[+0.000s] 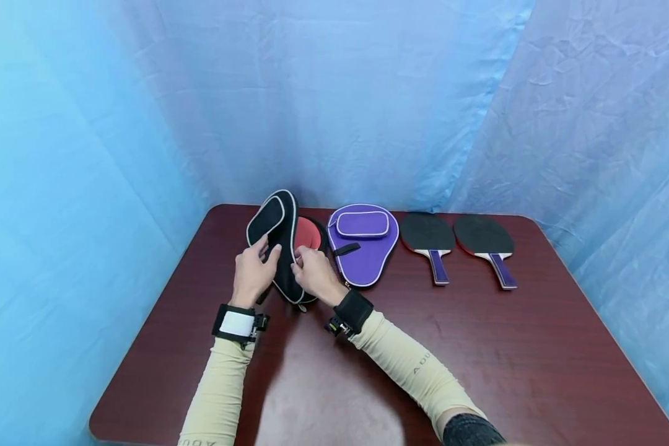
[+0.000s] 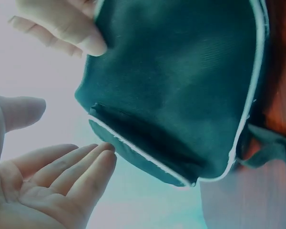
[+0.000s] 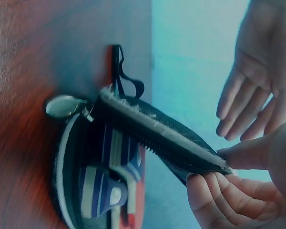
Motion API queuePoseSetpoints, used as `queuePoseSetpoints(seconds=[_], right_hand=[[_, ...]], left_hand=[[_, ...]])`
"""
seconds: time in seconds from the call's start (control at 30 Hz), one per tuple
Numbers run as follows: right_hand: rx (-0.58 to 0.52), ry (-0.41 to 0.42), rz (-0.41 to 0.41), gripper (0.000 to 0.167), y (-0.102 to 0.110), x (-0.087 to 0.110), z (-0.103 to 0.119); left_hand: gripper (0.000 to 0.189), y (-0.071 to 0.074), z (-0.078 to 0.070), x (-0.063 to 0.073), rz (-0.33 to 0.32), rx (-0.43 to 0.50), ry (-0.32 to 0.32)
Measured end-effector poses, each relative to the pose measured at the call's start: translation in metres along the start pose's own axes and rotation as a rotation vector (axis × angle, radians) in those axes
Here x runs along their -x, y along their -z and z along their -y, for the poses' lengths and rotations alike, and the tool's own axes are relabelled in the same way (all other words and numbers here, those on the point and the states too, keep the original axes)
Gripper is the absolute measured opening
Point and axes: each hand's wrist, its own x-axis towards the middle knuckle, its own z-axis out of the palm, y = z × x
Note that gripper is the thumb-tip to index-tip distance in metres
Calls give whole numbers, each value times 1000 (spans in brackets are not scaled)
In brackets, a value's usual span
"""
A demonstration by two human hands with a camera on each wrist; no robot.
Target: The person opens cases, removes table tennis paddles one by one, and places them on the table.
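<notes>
A black paddle case with white piping stands unzipped at the back left, its front flap raised. My right hand pinches the piped edge of that flap between thumb and fingers. Beside the flap's outer pocket, my left hand has its fingers extended, fingertips right at the pocket's rim. Inside the case lies a red-faced table tennis paddle. The right wrist view shows paddle handles with blue and cream stripes in the opening, near the zipper pull.
To the right of the black case lies a purple paddle case with a small front pocket. Further right are two black-faced paddles with purple handles. The dark red table meets blue curtains at the back.
</notes>
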Motion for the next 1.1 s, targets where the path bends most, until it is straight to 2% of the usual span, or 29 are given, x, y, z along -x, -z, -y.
queuePoseSetpoints(seconds=[0.2,0.37,0.47,0.6,0.7,0.8,0.97,1.1], right_hand=[[11,88,26,14,-7,5,19],[11,116,93,15,-12,10,30],[-8,122,145,17,-14,13,33],[-25,138,199,22,-18,15,34],[-23,145,220,23,-20,17,32],[-25,144,230,24,-20,17,30],[-87,143,226,21,-17,18,26],[-158,106,179,16,-14,17,15]], left_hand=[[54,14,-1,4,-70,87,17],[54,22,0,6,-153,95,34],[52,26,2,8,-192,69,70],[44,29,6,10,-230,39,164],[37,29,10,11,-237,21,232],[33,28,14,11,-227,-1,270],[28,27,15,11,-219,-19,277],[24,29,14,13,-223,-14,274]])
